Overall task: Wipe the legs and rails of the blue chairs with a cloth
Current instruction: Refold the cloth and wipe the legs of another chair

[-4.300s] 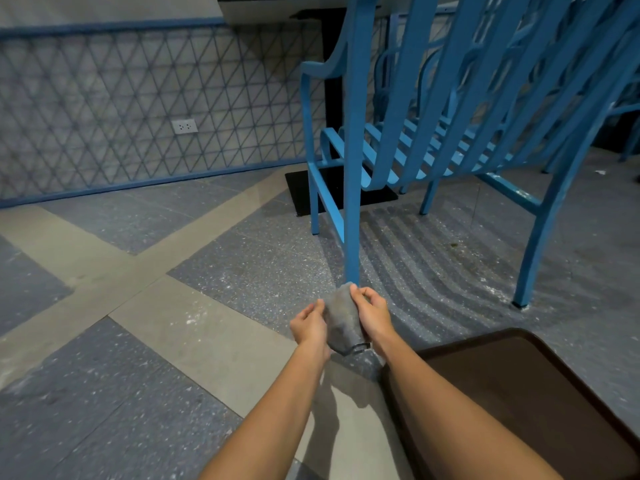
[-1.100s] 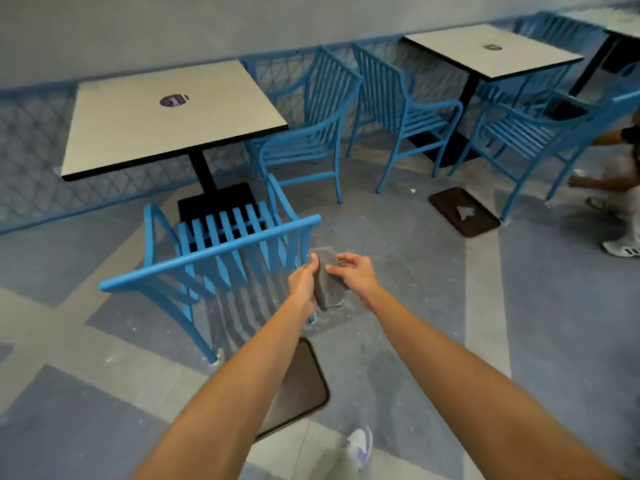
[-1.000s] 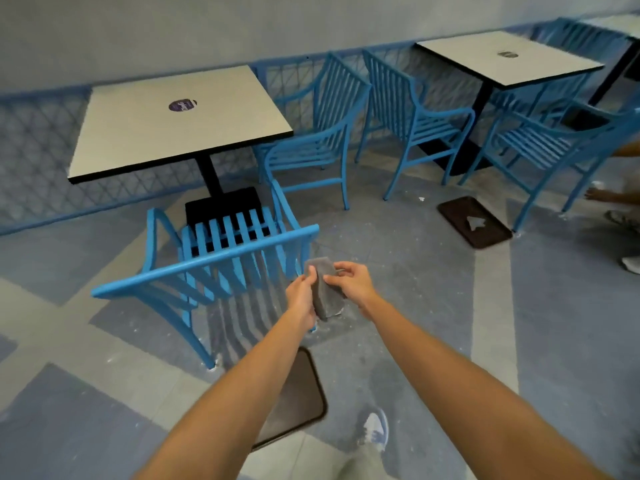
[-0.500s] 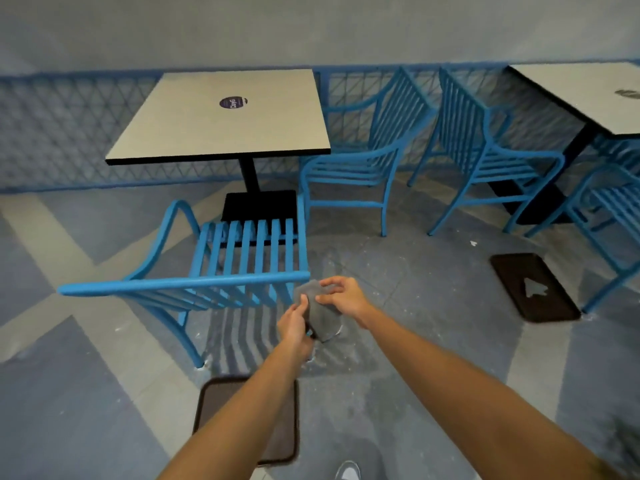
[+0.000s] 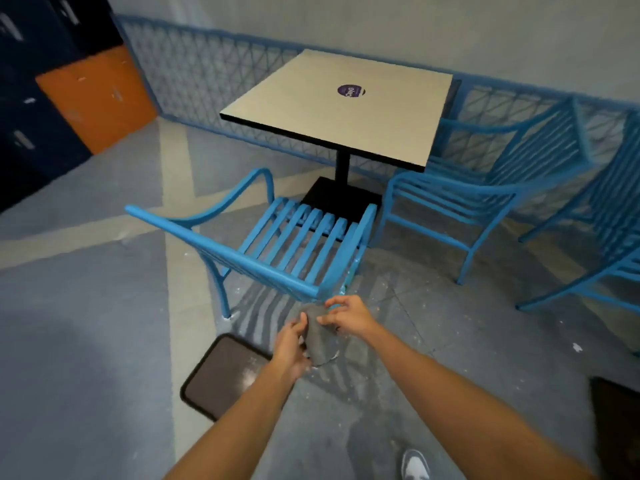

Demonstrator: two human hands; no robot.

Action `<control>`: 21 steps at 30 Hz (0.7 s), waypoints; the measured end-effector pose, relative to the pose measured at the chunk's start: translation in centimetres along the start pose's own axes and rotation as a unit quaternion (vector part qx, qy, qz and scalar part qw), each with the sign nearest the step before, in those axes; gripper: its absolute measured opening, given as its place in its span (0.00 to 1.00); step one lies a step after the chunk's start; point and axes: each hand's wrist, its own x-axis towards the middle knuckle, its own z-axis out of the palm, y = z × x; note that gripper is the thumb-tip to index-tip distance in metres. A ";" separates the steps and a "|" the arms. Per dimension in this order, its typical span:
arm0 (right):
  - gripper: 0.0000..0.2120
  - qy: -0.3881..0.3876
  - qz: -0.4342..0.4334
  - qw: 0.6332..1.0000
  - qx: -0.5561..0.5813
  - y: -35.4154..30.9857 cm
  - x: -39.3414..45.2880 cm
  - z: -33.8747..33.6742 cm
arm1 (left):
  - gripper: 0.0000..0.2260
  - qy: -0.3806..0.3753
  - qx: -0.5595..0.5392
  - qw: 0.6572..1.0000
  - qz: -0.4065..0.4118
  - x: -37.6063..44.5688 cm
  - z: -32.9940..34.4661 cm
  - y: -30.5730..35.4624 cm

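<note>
While held: cloth — grey, bunched between both hands, just below nearest blue chair top rail.
Left hand: closed on it.
Right hand: pinching its top, apparently.
Handling: soft, light — grip bunched.

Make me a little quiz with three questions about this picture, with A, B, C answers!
1. Where is the grey cloth?
A. On the table
B. Between both hands
C. On the chair seat

2. What colour is the sticker on the table?
A. Purple
B. Red
C. Green

3. How is the nearest blue chair standing?
A. Lying on its side
B. Stacked on the table
C. Upright on the floor

Answers: 1 B, the left hand and right hand both hold it. 2 A, the round sticker is purple. 3 C, its legs rest on the floor.
</note>
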 end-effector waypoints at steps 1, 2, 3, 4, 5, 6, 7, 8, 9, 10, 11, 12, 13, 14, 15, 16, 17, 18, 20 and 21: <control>0.14 -0.017 -0.006 1.000 -0.004 0.3 0.6 -0.2 | 0.19 0.009 -0.007 1.000 0.009 0.2 0.2 -0.5; 0.15 -0.032 -0.012 0.999 0.002 0.4 1.0 -0.5 | 0.20 0.019 -0.010 1.000 0.017 0.3 0.5 -0.7; 0.15 -0.059 -0.015 0.998 -0.002 0.9 1.4 -1.0 | 0.21 0.039 -0.026 0.998 0.028 0.5 0.8 -1.7; 0.15 -0.081 -0.019 0.997 -0.002 1.2 1.8 -1.4 | 0.19 0.055 -0.038 0.997 0.042 0.7 1.0 -2.3; 0.15 -0.105 -0.021 0.994 -0.007 1.8 2.2 -1.9 | 0.18 0.072 -0.051 0.994 0.059 0.8 1.5 -3.2; 0.15 -0.118 -0.021 0.993 -0.008 2.1 2.5 -2.3 | 0.16 0.085 -0.059 0.992 0.072 1.0 1.7 -3.7; 0.16 -0.126 -0.020 0.992 -0.009 2.5 2.8 -2.5 | 0.14 0.095 -0.066 0.990 0.081 1.1 1.9 -4.3; 0.15 -0.131 -0.021 0.991 -0.013 2.9 3.0 -2.9 | 0.14 0.105 -0.080 0.987 0.089 1.4 2.0 -4.9; 0.15 -0.138 -0.024 0.990 -0.018 3.4 3.3 -3.1 | 0.13 0.111 -0.090 0.985 0.094 1.6 2.1 -5.6; 0.15 -0.148 -0.029 0.988 -0.026 4.1 3.6 -3.4 | 0.13 0.122 -0.098 0.983 0.098 1.7 2.3 -6.4; 0.15 -0.155 -0.034 0.987 -0.027 4.6 3.9 -3.6 | 0.12 0.132 -0.100 0.981 0.100 1.8 2.6 -6.7; 0.14 -0.160 -0.038 0.986 -0.026 5.3 4.2 -3.8 | 0.12 0.141 -0.104 0.979 0.105 1.9 2.8 -7.4; 0.14 -0.163 -0.040 0.986 -0.019 6.0 4.5 -3.9 | 0.13 0.148 -0.105 0.977 0.109 2.2 3.0 -8.0; 0.14 -0.163 -0.036 0.986 -0.008 6.9 4.8 -4.1 | 0.15 0.155 -0.105 0.976 0.116 2.6 3.2 -8.8; 0.14 -0.160 -0.030 0.987 0.010 7.8 5.3 -4.1 | 0.16 0.163 -0.110 0.973 0.123 3.1 3.3 -9.4; 0.14 -0.156 -0.024 0.987 0.025 8.7 5.7 -4.1 | 0.17 0.169 -0.120 0.970 0.128 3.4 3.5 -10.0; 0.14 -0.153 -0.020 0.987 0.041 9.7 6.2 -4.1 | 0.18 0.176 -0.132 0.967 0.129 4.0 3.6 -10.6; 0.14 -0.152 -0.017 0.987 0.053 10.6 6.9 -4.0 | 0.20 0.180 -0.142 0.965 0.129 4.8 3.7 -11.1; 0.13 -0.151 -0.015 0.986 0.066 12.2 8.2 -3.9 | 0.21 0.186 -0.168 0.959 0.130 6.2 3.7 -12.0; 0.13 -0.149 -0.018 0.986 0.069 13.1 9.0 -3.8 | 0.21 0.196 -0.180 0.956 0.128 7.1 3.4 -12.6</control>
